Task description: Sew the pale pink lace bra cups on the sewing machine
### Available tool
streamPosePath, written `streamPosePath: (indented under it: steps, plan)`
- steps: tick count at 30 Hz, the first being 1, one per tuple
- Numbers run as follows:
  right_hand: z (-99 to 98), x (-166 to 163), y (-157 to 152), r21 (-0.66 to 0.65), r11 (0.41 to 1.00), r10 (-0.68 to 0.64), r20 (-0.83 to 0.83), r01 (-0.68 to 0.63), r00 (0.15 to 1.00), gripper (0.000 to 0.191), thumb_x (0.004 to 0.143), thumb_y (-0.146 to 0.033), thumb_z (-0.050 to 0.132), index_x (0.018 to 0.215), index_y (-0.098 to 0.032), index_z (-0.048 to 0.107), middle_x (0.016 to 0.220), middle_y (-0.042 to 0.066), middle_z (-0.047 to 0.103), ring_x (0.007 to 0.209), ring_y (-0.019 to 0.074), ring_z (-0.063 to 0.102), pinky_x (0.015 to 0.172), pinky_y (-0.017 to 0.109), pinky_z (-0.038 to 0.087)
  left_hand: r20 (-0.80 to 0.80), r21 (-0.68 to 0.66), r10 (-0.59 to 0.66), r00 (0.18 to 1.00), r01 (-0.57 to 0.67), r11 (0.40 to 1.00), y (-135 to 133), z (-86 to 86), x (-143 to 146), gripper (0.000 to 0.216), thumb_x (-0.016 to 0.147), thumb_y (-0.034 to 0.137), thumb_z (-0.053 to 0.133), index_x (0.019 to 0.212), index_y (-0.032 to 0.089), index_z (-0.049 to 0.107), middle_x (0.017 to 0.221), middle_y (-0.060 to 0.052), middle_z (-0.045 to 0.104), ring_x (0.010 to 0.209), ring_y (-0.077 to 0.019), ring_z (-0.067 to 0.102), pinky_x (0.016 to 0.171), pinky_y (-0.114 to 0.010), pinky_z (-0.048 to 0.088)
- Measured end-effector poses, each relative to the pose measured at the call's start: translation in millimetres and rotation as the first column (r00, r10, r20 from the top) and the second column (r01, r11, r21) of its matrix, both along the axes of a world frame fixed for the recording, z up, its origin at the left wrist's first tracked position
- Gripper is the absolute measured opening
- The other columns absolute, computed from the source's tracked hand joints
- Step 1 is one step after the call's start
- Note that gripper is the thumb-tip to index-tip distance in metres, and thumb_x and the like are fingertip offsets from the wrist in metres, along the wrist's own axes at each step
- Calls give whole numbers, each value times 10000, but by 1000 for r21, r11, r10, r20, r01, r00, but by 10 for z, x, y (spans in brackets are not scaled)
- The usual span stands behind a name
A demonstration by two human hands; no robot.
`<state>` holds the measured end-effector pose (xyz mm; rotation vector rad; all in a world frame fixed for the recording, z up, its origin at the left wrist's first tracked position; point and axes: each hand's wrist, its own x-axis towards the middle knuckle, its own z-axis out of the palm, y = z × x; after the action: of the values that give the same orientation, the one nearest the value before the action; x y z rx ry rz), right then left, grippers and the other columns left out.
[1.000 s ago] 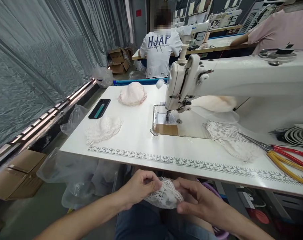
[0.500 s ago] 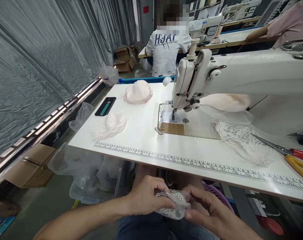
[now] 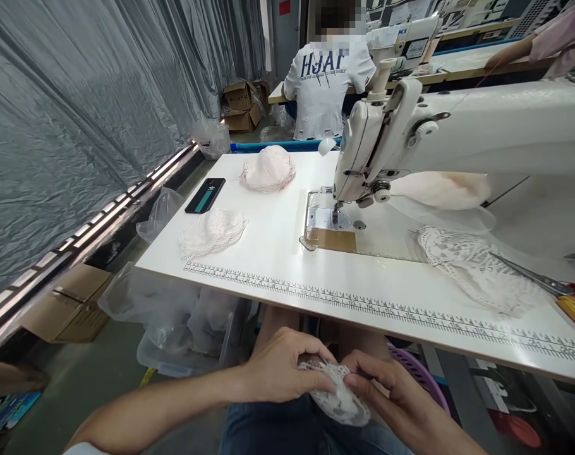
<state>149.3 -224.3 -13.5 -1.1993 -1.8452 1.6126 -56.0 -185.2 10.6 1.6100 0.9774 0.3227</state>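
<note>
Below the table edge, over my lap, my left hand (image 3: 280,370) and my right hand (image 3: 392,395) both pinch a small white lace piece (image 3: 339,395). The fingers of both hands are closed on its edge, meeting at its top. A white sewing machine (image 3: 439,136) stands on the white table (image 3: 278,253), its needle over the metal plate (image 3: 328,221). A lace pile (image 3: 211,230) lies at the table's left, a pink padded cup (image 3: 268,169) behind it, and more lace (image 3: 472,265) to the right of the needle.
A black phone (image 3: 205,195) lies at the table's left edge. Scissors with red and yellow handles (image 3: 560,292) lie at the right. Plastic bags (image 3: 174,309) and cardboard boxes (image 3: 67,303) sit on the floor at left. A person in a white shirt (image 3: 328,82) sits ahead, a purple basket (image 3: 417,376) by my knee.
My view has shifted left and down a little. Both hands have moved slightly lower with the lace piece, and my fingers have regripped its edge.
</note>
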Motion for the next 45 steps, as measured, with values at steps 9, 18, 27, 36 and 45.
streamPosePath:
  steps: [9, 18, 27, 36, 45]
  plan:
    - [-54, -44, -45, 55, 998, -51, 151, 43, 987, 250, 865, -461, 544, 779, -226, 548, 695, -28, 513, 649, 139, 466, 561, 220, 322, -66, 73, -47, 997, 51, 996, -6, -41, -24, 298, 807, 397, 608, 682, 136, 679, 565, 33, 532, 569, -84, 496, 562, -187, 311]
    - [-1, -57, 70, -10, 1000, -11, 149, 13, 989, 242, 869, -434, 531, 786, -207, 545, 694, -29, 473, 636, 121, 399, 546, 216, 285, 79, -276, 56, 995, -32, 961, 70, -63, -33, 237, 721, 354, 682, 762, 121, 673, 685, -2, 589, 641, -106, 492, 589, -200, 360]
    - [3, 96, 132, -324, 942, 9, -246, -91, 969, 237, 773, -404, 674, 738, -174, 626, 726, -26, 505, 694, 118, 449, 624, 213, 339, 39, -594, 185, 982, -126, 794, 87, -87, -86, 446, 493, 392, 832, 603, 133, 486, 532, 56, 499, 493, -47, 415, 488, -177, 307]
    - [62, 147, 132, -353, 933, -22, -266, -76, 964, 262, 760, -438, 672, 738, -182, 618, 653, -43, 467, 610, 100, 414, 574, 207, 330, 71, -682, 315, 946, -185, 708, 67, -134, -48, 522, 426, 334, 878, 800, 107, 595, 641, -7, 640, 557, -90, 555, 584, -213, 430]
    - [-25, 88, 101, -263, 965, -47, -204, -9, 978, 318, 783, -482, 642, 711, -173, 638, 732, -10, 539, 701, 138, 475, 619, 225, 360, 42, -626, 234, 971, -157, 764, 52, -117, -71, 471, 459, 352, 860, 825, 103, 698, 767, -57, 670, 666, -129, 573, 687, -265, 452]
